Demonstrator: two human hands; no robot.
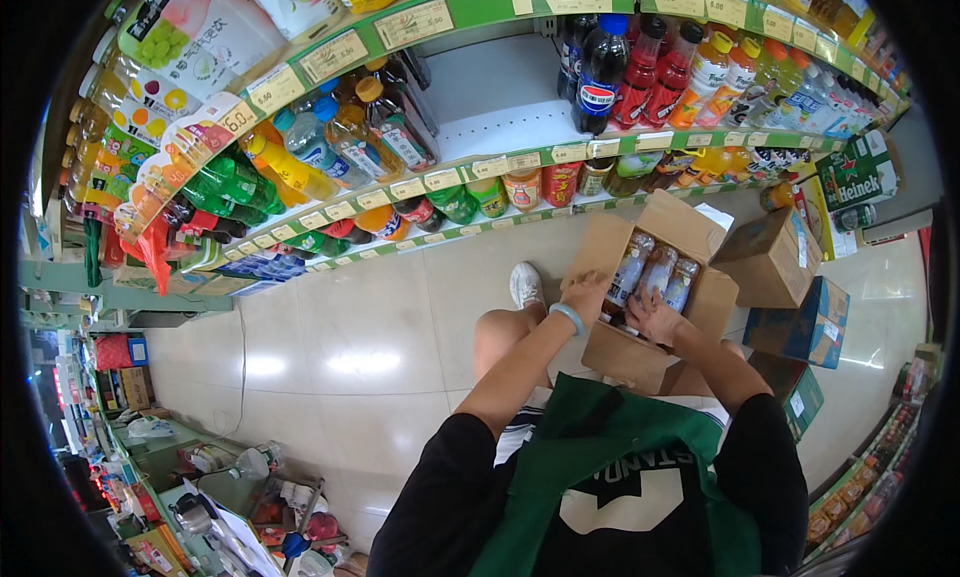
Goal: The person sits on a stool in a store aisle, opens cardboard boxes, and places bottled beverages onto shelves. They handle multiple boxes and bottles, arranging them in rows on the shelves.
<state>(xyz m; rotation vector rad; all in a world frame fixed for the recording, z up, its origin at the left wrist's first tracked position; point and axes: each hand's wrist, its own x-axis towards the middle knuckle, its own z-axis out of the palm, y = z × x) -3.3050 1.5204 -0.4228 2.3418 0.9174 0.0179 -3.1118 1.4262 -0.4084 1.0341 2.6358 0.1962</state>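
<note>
An opened cardboard carton [694, 221] rests in front of my bent knees, its flaps folded outward. Inside lie several plastic drink bottles [660, 268] in clear wrap or shiny labels, side by side. My left hand [586, 292], with a pale bangle at the wrist, grips the carton's left side by the flap [596, 251]. Over the near ends of the bottles is my right hand [656, 318], its fingers spread and touching them. Part of the carton's inside is hidden under this hand.
Ahead runs a drinks shelf with a white board [495, 89] beside a Pepsi bottle [600, 74]. To the right stand a brown carton [772, 258], a blue carton [799, 322] and a Heineken box [855, 176]. A cable [244, 352] crosses the tiled floor at left, near a cluttered counter [161, 457].
</note>
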